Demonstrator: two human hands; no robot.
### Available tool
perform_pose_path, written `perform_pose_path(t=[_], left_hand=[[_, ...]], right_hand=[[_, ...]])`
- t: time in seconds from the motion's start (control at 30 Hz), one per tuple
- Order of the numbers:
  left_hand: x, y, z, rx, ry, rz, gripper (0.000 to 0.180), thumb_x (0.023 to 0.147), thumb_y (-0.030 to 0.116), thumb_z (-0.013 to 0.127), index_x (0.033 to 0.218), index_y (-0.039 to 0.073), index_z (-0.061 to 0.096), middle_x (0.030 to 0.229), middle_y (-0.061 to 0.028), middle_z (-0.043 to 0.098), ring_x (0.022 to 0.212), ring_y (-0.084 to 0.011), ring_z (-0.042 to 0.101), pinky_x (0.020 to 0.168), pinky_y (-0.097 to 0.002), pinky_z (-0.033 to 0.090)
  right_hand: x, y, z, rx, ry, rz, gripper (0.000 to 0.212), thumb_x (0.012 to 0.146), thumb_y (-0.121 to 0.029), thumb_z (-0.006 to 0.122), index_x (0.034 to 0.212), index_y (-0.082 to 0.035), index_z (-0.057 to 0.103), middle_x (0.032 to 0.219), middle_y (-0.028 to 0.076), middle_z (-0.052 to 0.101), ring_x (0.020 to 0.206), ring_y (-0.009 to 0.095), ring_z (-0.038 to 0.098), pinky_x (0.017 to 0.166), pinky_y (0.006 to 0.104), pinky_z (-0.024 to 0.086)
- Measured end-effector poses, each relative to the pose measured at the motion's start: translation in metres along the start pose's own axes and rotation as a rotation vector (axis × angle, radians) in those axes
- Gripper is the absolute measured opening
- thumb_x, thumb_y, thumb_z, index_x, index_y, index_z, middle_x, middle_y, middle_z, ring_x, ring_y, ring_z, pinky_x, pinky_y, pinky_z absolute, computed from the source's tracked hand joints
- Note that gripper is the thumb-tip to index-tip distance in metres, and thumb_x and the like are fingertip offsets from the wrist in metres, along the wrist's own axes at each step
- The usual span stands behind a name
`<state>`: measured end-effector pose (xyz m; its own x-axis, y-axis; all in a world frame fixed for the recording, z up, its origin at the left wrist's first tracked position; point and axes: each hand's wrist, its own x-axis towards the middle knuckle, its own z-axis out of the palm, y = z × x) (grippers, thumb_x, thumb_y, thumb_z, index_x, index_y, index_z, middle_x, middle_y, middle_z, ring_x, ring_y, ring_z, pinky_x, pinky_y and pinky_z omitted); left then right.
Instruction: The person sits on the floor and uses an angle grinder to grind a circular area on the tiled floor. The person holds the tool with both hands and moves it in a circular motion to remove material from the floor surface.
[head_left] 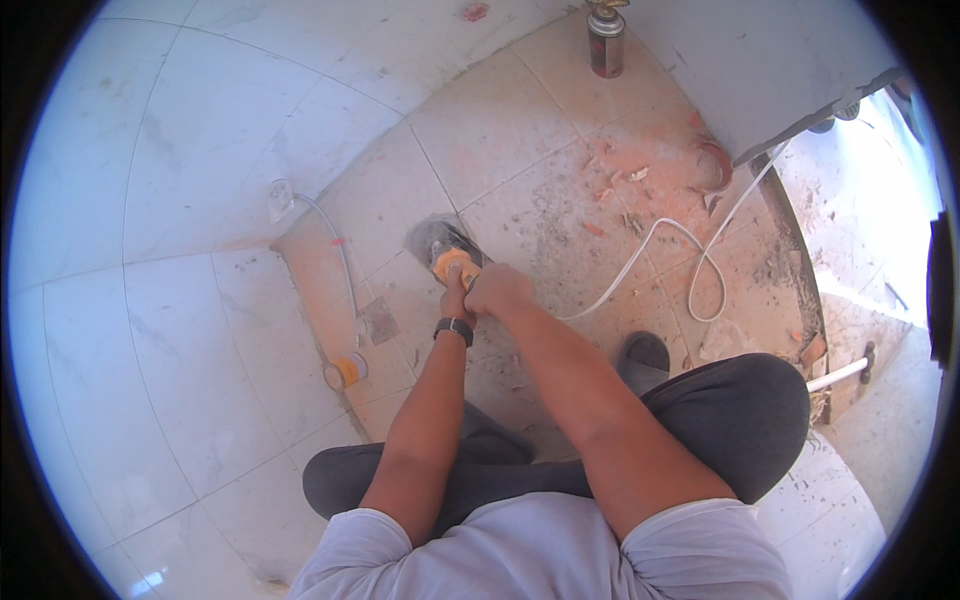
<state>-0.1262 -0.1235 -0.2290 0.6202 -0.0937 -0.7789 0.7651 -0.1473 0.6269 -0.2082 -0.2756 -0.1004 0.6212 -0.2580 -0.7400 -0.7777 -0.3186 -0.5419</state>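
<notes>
Both my hands are closed around a yellow-orange power tool that looks like an angle grinder (453, 262). My left hand (455, 298), with a dark watch at its wrist, holds it from the left side. My right hand (503, 290) wraps its rear part from the right. The tool's dark front end is down at a rough grey patch (424, 232) in the tiled floor (490, 130). Its exact contact with the floor is hard to make out. A white cord (640, 250) runs loosely across the floor to the right from near my right forearm.
Reddish dust and broken bits (625, 180) lie right of the tool, near a round clay-coloured piece (712, 168). A gas canister (606, 45) stands at the back. On the left are a grey hose (345, 265) and a yellow-and-white roll (346, 371). A white-handled hammer (838, 376) is by my right knee.
</notes>
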Motion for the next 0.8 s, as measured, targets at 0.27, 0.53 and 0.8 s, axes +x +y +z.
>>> perform_pose_path(t=[0.27,0.53,0.8], left_hand=[[-0.022,-0.002,0.004,-0.073,0.01,0.093,0.077,0.095,0.068,0.06,0.132,0.0,0.057,0.114,-0.0095,0.07,0.102,-0.0236,0.07,0.088,-0.0391,0.056],[-0.012,0.0,0.011,-0.052,0.114,0.04,0.084,0.093,0.068,0.064,0.136,-0.003,0.054,0.12,-0.0111,0.068,0.104,-0.0232,0.07,0.09,-0.0382,0.055],[-0.018,0.01,0.018,-0.009,0.137,-0.003,0.089,0.089,0.068,0.068,0.137,-0.006,0.053,0.119,-0.0115,0.068,0.103,-0.0233,0.07,0.087,-0.0377,0.055]], right_hand=[[0.003,-0.006,0.006,-0.124,0.023,-0.063,0.043,0.071,-0.026,0.076,0.11,-0.007,0.078,0.112,0.014,0.077,0.108,0.029,0.074,0.091,0.0376,0.06],[0.014,0.0,-0.01,-0.128,-0.042,-0.077,0.049,0.07,-0.03,0.078,0.112,-0.006,0.077,0.114,0.015,0.076,0.109,0.029,0.074,0.091,0.0375,0.06],[0.015,-0.002,-0.01,-0.056,-0.046,-0.017,0.051,0.069,-0.03,0.078,0.114,-0.005,0.076,0.115,0.016,0.076,0.109,0.03,0.074,0.092,0.0381,0.059]])
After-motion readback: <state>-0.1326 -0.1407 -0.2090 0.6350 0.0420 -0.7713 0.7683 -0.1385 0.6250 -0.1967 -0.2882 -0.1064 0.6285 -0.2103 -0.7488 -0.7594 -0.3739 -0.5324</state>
